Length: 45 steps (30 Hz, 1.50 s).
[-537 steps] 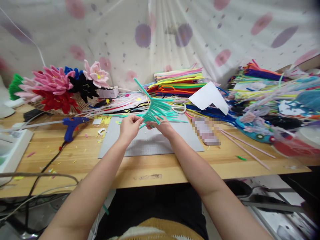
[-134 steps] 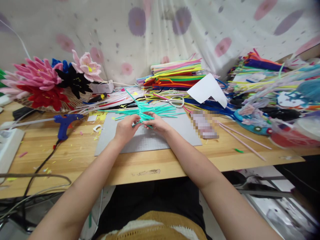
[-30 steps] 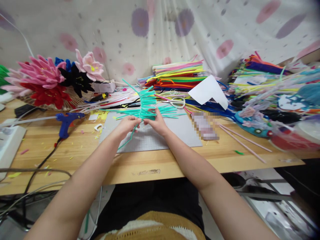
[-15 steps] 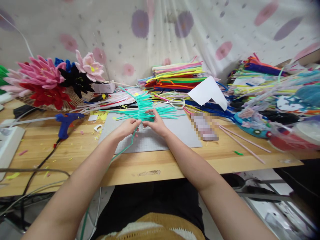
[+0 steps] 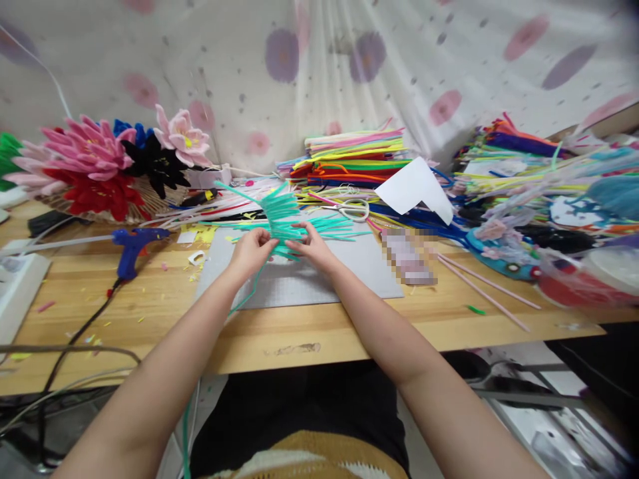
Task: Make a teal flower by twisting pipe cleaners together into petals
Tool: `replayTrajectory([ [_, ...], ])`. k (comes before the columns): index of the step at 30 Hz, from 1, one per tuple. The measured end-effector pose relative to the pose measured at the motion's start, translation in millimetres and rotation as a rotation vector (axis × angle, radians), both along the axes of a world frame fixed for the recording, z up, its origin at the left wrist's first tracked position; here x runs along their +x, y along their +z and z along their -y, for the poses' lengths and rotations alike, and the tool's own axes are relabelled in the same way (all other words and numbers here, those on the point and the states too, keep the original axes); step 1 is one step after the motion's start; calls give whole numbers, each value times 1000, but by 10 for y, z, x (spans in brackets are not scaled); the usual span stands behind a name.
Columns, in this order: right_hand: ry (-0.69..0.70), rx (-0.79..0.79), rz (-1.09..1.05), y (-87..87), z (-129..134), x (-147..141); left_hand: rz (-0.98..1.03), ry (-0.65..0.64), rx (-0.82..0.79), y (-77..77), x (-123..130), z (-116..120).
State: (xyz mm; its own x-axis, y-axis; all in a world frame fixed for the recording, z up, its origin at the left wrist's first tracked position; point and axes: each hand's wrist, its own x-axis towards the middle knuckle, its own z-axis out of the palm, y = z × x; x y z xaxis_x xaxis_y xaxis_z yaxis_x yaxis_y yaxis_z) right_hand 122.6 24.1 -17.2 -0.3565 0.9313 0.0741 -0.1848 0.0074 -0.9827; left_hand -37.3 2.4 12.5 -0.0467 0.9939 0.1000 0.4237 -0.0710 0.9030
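Note:
A fan-like row of turquoise pipe cleaners (image 5: 282, 207) is held up between my two hands over a grey board (image 5: 319, 286). My left hand (image 5: 255, 251) pinches its lower left edge, fingertips and thumb together. A long turquoise strand (image 5: 253, 286) trails from there down past the table's front edge. On the other side, my right hand (image 5: 312, 247) grips the lower right part of the row between thumb and fingers. More loose turquoise pipe cleaners (image 5: 334, 228) lie on the board behind my right hand.
A blue glue gun (image 5: 128, 249) lies left with its black cord. Behind it stands a basket of fuzzy flowers (image 5: 90, 153). Scissors (image 5: 352, 209), a white paper piece (image 5: 417, 189) and stacked coloured pipe cleaners (image 5: 357, 159) are at the back. Pink stems (image 5: 484, 293) lie right.
The turquoise row has tilted to the left, and its lower edge has turned. My left hand has shifted slightly left and its fingers are more curled. My right hand stays about where it was.

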Motion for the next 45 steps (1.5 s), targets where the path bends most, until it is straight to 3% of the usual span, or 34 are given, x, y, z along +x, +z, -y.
replayTrajectory([
  [4, -77, -39, -3, -58, -80, -3, -108, 36, 52, -22, -11, 9],
  [7, -110, -40, 4, -48, -72, 2, 33, -23, -44, -14, -3, 19],
  [10, -30, -82, -7, 3, -14, 11, 223, -105, -165, -10, 19, 23],
  [14, 74, -62, 79, 44, 42, 12, 268, -57, -179, -11, 31, 17],
  [19, 137, -4, 104, 21, 13, 42, 224, -70, -227, 29, -12, 6],
  [24, 189, -60, 149, 34, -4, 90, 176, -136, -323, 128, -64, -9],
  [29, 267, 14, 85, 65, 12, 102, 98, -143, -296, 200, -78, -18],
  [34, 204, 134, 207, 55, 23, 92, -15, -223, -309, 244, -109, 11],
  [37, 159, 205, 294, 44, 18, 80, -40, -195, -314, 249, -114, 13],
  [41, 267, 190, 256, 68, 20, 77, -63, -148, -293, 248, -103, -10],
  [45, 327, 202, 339, 123, 46, 95, -145, -184, -268, 228, -108, -42],
])
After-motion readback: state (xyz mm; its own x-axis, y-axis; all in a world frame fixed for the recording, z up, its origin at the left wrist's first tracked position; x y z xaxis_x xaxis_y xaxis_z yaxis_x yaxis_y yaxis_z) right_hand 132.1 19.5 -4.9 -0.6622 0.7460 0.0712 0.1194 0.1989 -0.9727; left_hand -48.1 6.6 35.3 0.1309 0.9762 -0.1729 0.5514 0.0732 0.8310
